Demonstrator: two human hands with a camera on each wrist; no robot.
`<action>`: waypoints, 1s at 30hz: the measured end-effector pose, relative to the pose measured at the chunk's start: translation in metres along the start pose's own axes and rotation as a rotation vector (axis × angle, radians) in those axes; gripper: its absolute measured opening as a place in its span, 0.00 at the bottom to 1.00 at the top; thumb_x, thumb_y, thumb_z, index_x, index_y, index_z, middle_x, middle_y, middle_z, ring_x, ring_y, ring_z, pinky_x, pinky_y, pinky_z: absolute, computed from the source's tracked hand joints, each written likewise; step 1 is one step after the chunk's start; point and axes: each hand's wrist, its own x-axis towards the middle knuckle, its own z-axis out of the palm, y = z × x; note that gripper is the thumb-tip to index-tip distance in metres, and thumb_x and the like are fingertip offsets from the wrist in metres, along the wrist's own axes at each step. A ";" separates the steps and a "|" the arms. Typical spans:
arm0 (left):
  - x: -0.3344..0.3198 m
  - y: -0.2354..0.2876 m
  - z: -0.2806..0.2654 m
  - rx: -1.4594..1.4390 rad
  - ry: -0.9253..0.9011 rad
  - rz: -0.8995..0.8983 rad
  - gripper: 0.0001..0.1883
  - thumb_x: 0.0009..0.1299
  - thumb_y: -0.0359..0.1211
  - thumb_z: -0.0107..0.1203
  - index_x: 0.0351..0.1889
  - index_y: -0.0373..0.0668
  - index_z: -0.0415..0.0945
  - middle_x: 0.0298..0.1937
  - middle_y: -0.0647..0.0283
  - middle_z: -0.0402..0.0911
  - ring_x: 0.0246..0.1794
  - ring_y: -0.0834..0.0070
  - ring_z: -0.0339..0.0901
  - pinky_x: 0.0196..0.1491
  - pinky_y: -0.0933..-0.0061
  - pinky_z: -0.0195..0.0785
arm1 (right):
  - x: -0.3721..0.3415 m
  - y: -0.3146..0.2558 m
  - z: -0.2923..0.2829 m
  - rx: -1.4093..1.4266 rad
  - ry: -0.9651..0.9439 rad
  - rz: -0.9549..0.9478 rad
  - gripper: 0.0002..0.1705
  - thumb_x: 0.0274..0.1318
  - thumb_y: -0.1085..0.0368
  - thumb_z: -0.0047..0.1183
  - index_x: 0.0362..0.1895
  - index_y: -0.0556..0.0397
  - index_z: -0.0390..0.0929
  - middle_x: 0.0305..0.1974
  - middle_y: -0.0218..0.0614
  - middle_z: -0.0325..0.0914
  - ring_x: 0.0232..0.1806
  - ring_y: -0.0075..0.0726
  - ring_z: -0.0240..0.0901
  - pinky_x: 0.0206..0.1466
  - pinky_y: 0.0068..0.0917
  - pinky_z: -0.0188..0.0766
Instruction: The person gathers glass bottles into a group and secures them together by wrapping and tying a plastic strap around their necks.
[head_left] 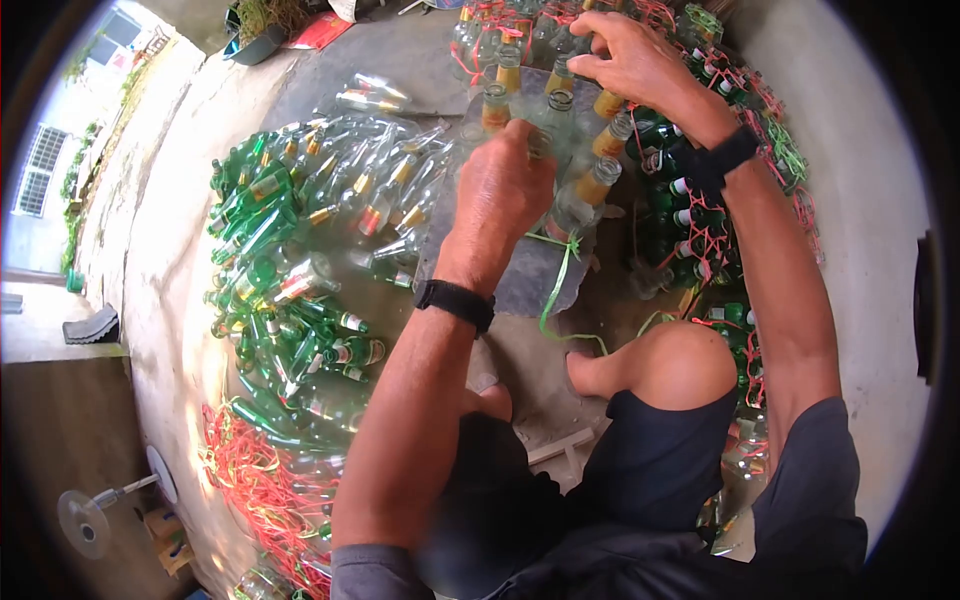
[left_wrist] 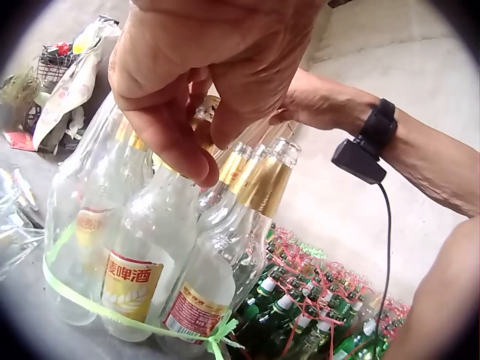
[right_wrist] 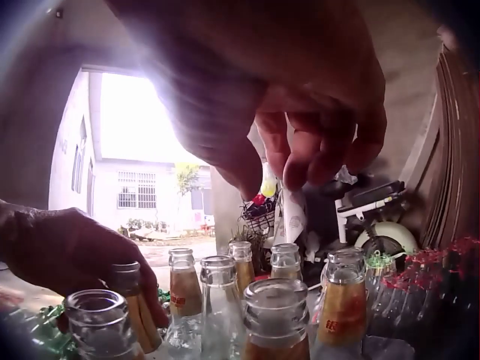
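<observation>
Clear glass beer bottles with gold neck labels stand upright in a tight cluster on a dark slab. A light green plastic strap runs round their lower bodies, knotted at one side, with its loose tail hanging off the slab. My left hand grips one of these bottles by the neck, its fingers covering most of the mouth. Above the far side of the cluster is my right hand, thumb and fingers apart and bent, nothing between them. Open bottle mouths stand below it in the right wrist view.
Loose green bottles and clear bottles lie heaped on the left floor. Red and green straps are piled nearer. Green bottles bundled with red straps stand along the right wall. A scooter is farther back.
</observation>
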 end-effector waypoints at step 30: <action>0.001 -0.009 0.010 -0.050 -0.140 -0.052 0.21 0.70 0.40 0.66 0.51 0.32 0.79 0.42 0.37 0.86 0.48 0.39 0.84 0.49 0.47 0.77 | 0.020 0.033 0.063 -0.232 -0.133 -0.077 0.22 0.56 0.51 0.66 0.45 0.53 0.77 0.39 0.57 0.84 0.48 0.69 0.80 0.50 0.58 0.74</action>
